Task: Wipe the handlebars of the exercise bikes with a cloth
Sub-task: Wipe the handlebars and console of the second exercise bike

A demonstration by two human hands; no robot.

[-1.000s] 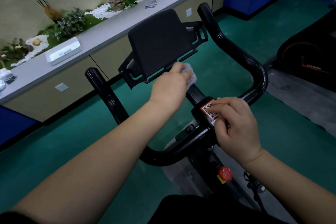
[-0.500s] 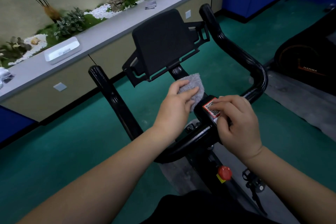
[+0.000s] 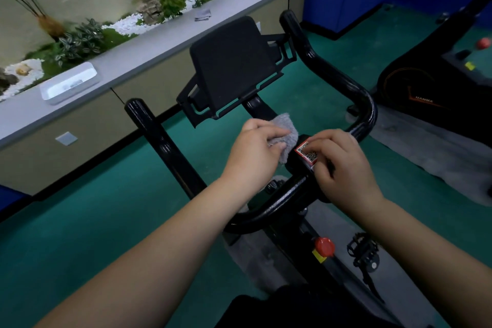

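Note:
A black exercise bike's handlebars [image 3: 332, 74] curve out in front of me, the left bar [image 3: 157, 138] rising beside a black tablet holder [image 3: 231, 64]. My left hand [image 3: 253, 154] grips a grey cloth [image 3: 288, 132] against the stem just below the holder. My right hand [image 3: 343, 165] rests on the centre block, its fingers curled over the red QR sticker [image 3: 306, 152]. Part of the cloth is hidden under my left fingers.
A grey counter [image 3: 149, 53] with a white tray [image 3: 70, 85], plants and a folded cloth [image 3: 203, 14] runs along the left. A second exercise bike [image 3: 439, 82] stands at the right on a grey mat. A red knob [image 3: 324, 245] and a pedal [image 3: 363, 250] sit below the handlebars.
My left hand has drawn the cloth down the stem from just under the holder toward the centre block. My right hand has stayed on the sticker.

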